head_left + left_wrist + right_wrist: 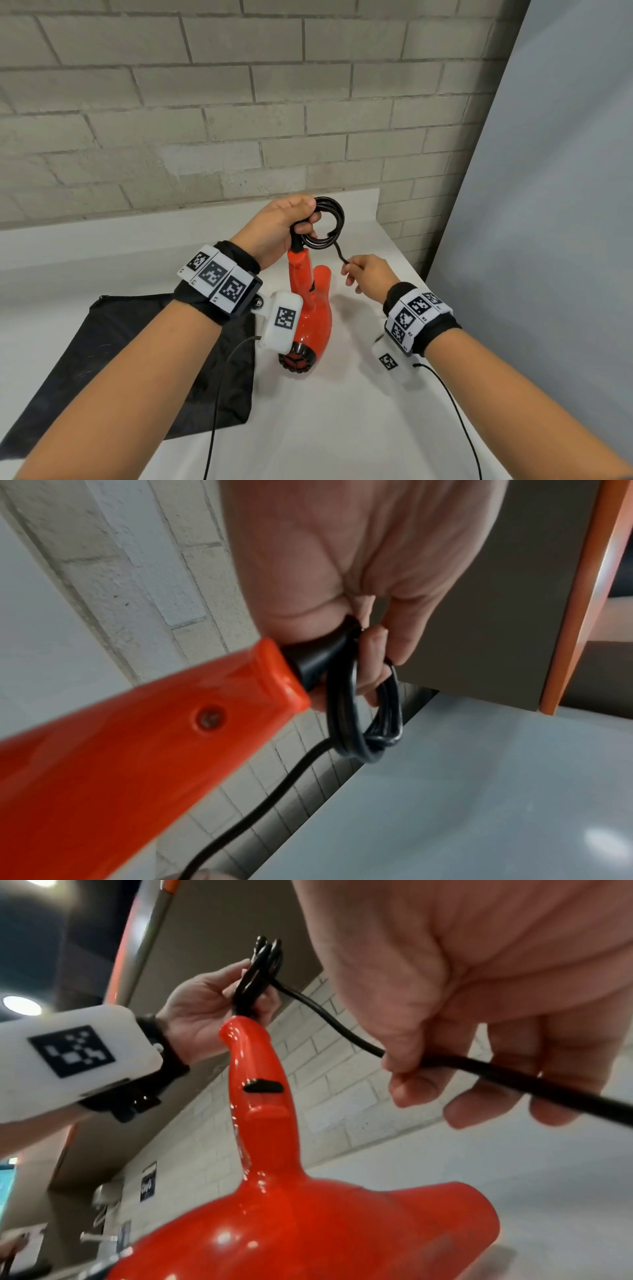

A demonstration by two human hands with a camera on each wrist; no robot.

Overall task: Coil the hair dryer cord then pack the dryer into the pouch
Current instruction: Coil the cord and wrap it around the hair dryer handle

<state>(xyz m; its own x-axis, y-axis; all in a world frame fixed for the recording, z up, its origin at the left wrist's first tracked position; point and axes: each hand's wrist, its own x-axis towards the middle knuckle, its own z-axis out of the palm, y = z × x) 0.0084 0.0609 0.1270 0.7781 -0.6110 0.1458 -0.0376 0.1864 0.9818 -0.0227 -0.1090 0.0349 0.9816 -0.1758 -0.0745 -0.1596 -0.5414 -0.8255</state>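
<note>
An orange-red hair dryer [313, 308] hangs handle-up over the white table [325, 428], its body low near the surface. My left hand [291, 222] grips the coiled black cord [329, 222] at the handle's top; in the left wrist view the fingers [373, 666] pass through the cord loops [363, 723] beside the orange handle [137, 750]. My right hand [359, 274] pinches the cord's loose end [340, 255] to the right of the coil. In the right wrist view the loose cord [496, 1080] runs between thumb and fingers, above the dryer [308, 1231]. The black pouch [113, 359] lies flat at the left.
A grey brick wall [239, 102] rises behind the table. A pale panel [548, 205] stands at the right, past the table's edge. Thin black cables [455, 411] trail from both wrist cameras across the table.
</note>
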